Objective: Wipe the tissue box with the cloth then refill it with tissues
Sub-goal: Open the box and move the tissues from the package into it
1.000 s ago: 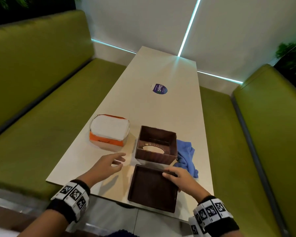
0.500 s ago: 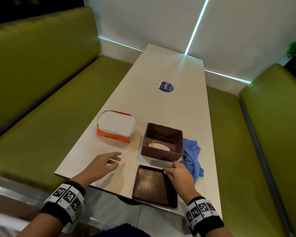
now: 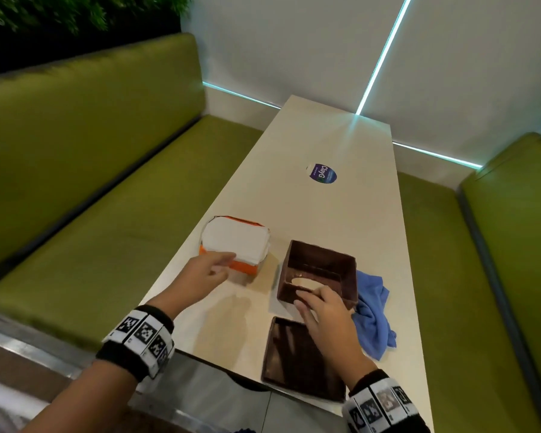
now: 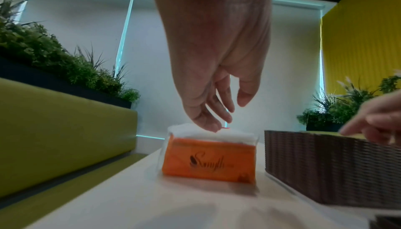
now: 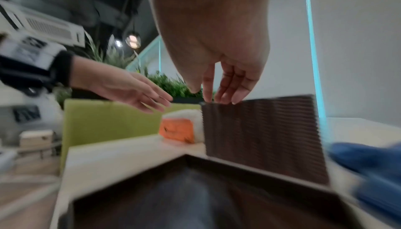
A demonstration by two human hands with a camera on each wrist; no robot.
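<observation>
1. at centre of the head view, the left hand [image 3: 205, 273], fingers loosely spread, reaches the tissues [image 3: 235, 242]; refill looks under way.
2. the right hand [image 3: 320, 310] rests straight fingers on the near rim of the open box [image 3: 319, 270].
3. next: grip a stack, carry it right into the box.
4. lower centre lies the lid [image 3: 297, 360]; the cloth [image 3: 372, 314] is right of the box; nothing blocks.

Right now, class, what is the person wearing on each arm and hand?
Both hands are bare. The left wrist carries a black band ringed with white square tags printed with black pixel-pattern markers; the right wrist has a matching one. No sleeves show.
</observation>
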